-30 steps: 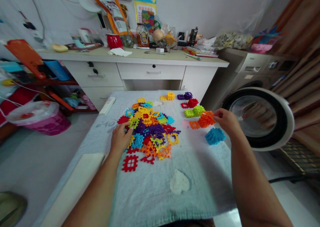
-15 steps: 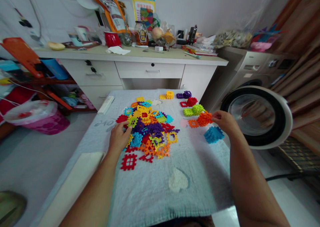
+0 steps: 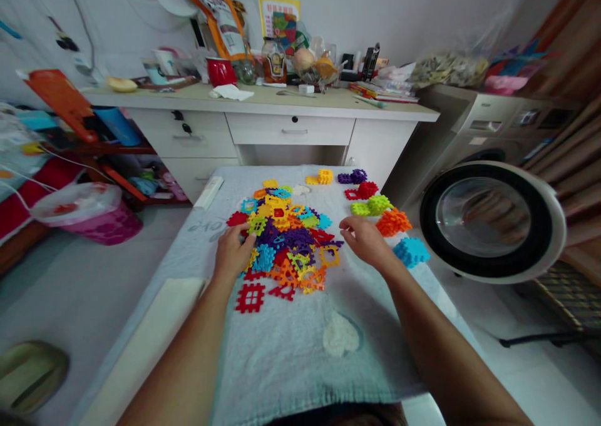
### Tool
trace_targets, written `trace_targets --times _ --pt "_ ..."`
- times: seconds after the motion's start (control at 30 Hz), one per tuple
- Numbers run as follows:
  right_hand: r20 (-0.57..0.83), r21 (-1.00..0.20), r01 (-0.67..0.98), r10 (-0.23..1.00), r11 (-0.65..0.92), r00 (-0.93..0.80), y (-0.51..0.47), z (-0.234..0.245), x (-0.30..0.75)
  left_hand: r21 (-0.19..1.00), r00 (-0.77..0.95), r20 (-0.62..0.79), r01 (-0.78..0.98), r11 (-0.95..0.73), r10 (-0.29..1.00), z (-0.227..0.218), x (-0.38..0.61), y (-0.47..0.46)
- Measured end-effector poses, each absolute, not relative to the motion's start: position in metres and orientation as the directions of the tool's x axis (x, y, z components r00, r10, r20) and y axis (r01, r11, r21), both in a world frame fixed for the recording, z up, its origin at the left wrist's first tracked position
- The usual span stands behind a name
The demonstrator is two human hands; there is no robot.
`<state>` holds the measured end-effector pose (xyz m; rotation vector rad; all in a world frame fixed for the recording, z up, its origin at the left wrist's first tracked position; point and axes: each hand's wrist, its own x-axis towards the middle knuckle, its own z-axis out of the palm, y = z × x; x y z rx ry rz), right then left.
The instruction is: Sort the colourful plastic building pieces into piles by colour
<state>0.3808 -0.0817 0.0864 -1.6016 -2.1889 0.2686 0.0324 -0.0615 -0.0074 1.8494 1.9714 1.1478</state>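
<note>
A heap of flat plastic interlocking pieces in mixed colours (image 3: 286, 241) lies on a light blue towel (image 3: 300, 344) spread over a low table. My left hand (image 3: 232, 251) rests on the heap's left edge, fingers curled onto the pieces. My right hand (image 3: 364, 241) hovers at the heap's right side, fingers loosely bent, nothing visible in it. Sorted stacks stand to the right: orange (image 3: 393, 221), blue (image 3: 410, 251), green (image 3: 369, 206), red (image 3: 362, 191), purple (image 3: 353, 177), yellow (image 3: 320, 177). A lone red grid piece (image 3: 250, 297) lies near me.
A cluttered white desk with drawers (image 3: 263, 126) stands behind the table. A washing machine with its round door open (image 3: 491, 223) is to the right. A pink bin lined with plastic (image 3: 89, 216) sits on the floor at left. A white remote (image 3: 209, 192) lies on the towel's far left.
My right hand left the orange stack and moved left to the right side of the heap. My left hand stayed on the heap's left edge.
</note>
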Motion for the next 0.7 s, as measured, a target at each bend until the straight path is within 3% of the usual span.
trace_targets --times 0.2,0.47,0.7 --pt "0.12 -0.342 0.891 0.954 0.299 -0.274 -0.076 0.042 0.358 0.586 -0.133 0.357 0.802 -0.111 0.924 -0.004 0.033 -0.064" --pt "0.15 -0.433 0.838 0.943 0.333 -0.298 -0.073 0.032 0.361 0.405 -0.056 0.381 0.907 -0.113 0.923 0.01 0.04 -0.075" --pt "0.187 -0.523 0.806 0.96 0.276 -0.208 -0.076 0.029 0.362 0.427 -0.036 0.435 0.888 -0.171 0.9 0.013 0.042 -0.076"
